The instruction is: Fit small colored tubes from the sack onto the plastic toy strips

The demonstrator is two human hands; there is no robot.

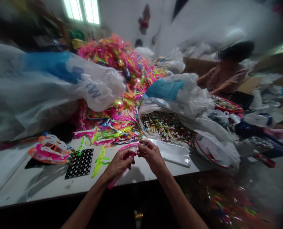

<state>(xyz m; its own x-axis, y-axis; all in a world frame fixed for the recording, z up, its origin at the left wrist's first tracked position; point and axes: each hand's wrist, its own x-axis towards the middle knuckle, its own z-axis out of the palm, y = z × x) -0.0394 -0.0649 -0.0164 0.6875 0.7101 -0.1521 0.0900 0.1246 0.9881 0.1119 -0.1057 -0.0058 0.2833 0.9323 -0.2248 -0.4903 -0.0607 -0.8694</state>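
Observation:
My left hand [120,163] is closed on a pink plastic strip item [114,182], which trails below the fingers toward the table edge and shows again above them. Close beside it, my right hand [153,156] pinches at the same spot, its fingertips nearly meeting the left ones. What sits between the right fingertips is small, shiny and too blurred to name. Left of my hands lies a yellow-green plastic item [98,163] with crossed strips. Just right of them is a stack of clear plastic sleeves [171,152], partly behind my right hand.
A black perforated mat [78,167] lies on the white table [57,186], near a bundle of pink and orange items [52,149]. A tall heap of bright plastic pieces [122,60] stands behind. An open bag [189,86] spills small parts [166,125]. Another person [227,76] sits right.

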